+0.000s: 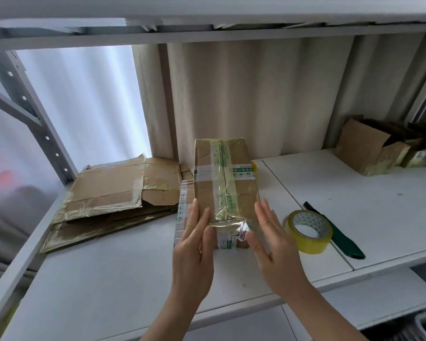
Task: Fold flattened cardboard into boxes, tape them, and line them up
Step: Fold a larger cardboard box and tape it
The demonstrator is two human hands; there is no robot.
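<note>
Cardboard box (225, 190) taped; my left hand (194, 238), right hand (271, 239) flat-fingered, open against both sides. Press tape ends down, then lift squarely.

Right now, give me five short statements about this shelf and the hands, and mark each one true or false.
1. The left hand and right hand press flat on either side of the taped box. True.
2. The roll of tape lies left of the box. False: it lies to the right, beside the right hand.
3. Flattened cardboard is stacked on the left of the shelf. True.
4. The right hand holds the green cutter. False: the cutter lies on the shelf behind the roll.
5. Folded boxes stand at the far right. True.
</note>
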